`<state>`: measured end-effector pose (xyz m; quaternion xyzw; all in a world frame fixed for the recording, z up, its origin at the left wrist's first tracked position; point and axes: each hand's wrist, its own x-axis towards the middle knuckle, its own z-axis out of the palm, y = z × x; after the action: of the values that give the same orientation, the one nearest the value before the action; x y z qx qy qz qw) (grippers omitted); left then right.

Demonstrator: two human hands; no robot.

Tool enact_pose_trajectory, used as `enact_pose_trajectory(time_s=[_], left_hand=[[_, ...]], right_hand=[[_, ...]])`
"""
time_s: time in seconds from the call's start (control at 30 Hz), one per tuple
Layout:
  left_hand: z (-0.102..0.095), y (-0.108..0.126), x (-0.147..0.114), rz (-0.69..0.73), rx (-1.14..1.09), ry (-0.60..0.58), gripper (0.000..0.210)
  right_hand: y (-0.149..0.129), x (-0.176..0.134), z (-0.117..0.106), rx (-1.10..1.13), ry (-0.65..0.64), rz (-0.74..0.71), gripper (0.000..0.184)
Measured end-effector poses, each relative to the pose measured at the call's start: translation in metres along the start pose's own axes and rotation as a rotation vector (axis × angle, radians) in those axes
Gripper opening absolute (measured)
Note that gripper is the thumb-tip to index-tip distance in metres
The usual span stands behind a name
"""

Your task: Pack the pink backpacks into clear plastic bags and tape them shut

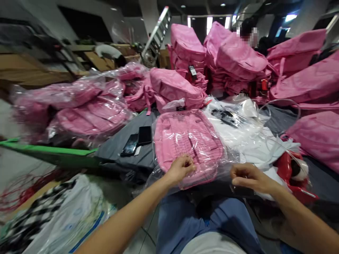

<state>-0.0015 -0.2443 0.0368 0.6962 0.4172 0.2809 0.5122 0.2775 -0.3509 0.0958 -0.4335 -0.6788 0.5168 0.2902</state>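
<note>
A pink backpack [188, 141] lies flat in a clear plastic bag [225, 158] on the grey table in front of me. My left hand [180, 169] pinches the plastic at the near edge of the bag, on the backpack's bottom. My right hand [247, 176] grips the bag's open edge to the right, fingers closed on the film. My lap in blue trousers is just below both hands.
Bagged pink backpacks [87, 113] pile at the left, unbagged ones [238, 56] stack behind and right. Two phones [137, 139] lie on the grey table [124, 151]. A red tape dispenser [291, 169] and a heap of empty plastic bags [251, 137] sit at the right. A person stands at the back.
</note>
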Motion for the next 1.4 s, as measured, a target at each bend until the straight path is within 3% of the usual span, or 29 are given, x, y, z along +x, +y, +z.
enact_pose_trajectory(time_s=[0.13,0.2,0.27,0.4,0.5,0.53,0.6,0.7,0.8,0.87,0.97,1.07,1.2,1.3,1.4], left_hand=[[0.000,-0.006,0.002,0.006,0.036,-0.007,0.026],[0.000,-0.007,0.003,0.015,0.051,-0.021,0.026],[-0.001,-0.008,0.003,0.023,0.067,-0.015,0.026],[-0.001,-0.009,0.002,0.037,0.091,0.002,0.026],[-0.002,-0.010,0.002,0.036,0.074,-0.008,0.026],[-0.003,-0.010,0.003,0.039,0.073,-0.014,0.027],[-0.004,-0.009,0.004,0.039,0.093,-0.031,0.028],[-0.004,0.000,0.001,0.063,0.235,-0.051,0.027],[-0.002,0.013,-0.017,0.227,0.571,0.003,0.015],[-0.003,0.018,-0.036,0.333,0.812,0.051,0.013],[-0.014,0.014,-0.065,0.317,0.993,0.119,0.023],[-0.037,0.002,-0.083,0.215,0.915,0.177,0.013],[-0.065,-0.010,-0.079,0.089,0.656,0.179,0.010],[-0.070,-0.012,-0.071,0.058,0.574,0.149,0.015],[-0.066,-0.015,-0.069,0.135,0.628,0.141,0.021]], right_hand=[[-0.024,0.073,-0.023,-0.629,-0.331,-0.170,0.029],[-0.025,0.102,-0.023,-0.900,-0.355,-0.186,0.021],[-0.020,0.123,-0.025,-1.052,-0.289,-0.134,0.023],[-0.001,0.134,-0.046,-0.956,-0.040,0.076,0.040],[0.008,0.114,-0.052,-0.887,0.196,0.043,0.039],[0.009,0.106,-0.048,-0.872,0.191,-0.019,0.036],[0.006,0.094,-0.032,-0.883,0.044,-0.134,0.030],[-0.003,0.097,-0.005,-1.017,-0.169,-0.043,0.035],[-0.010,0.111,0.003,-1.071,-0.232,0.106,0.039],[-0.010,0.117,0.000,-1.050,-0.257,0.088,0.037],[-0.003,0.119,-0.006,-1.030,-0.246,0.048,0.037],[0.003,0.116,-0.007,-1.014,-0.230,0.017,0.036],[0.002,0.115,-0.005,-0.993,-0.231,0.047,0.035],[-0.002,0.115,-0.004,-0.986,-0.230,0.064,0.036],[-0.002,0.114,-0.004,-0.977,-0.226,0.058,0.038]])
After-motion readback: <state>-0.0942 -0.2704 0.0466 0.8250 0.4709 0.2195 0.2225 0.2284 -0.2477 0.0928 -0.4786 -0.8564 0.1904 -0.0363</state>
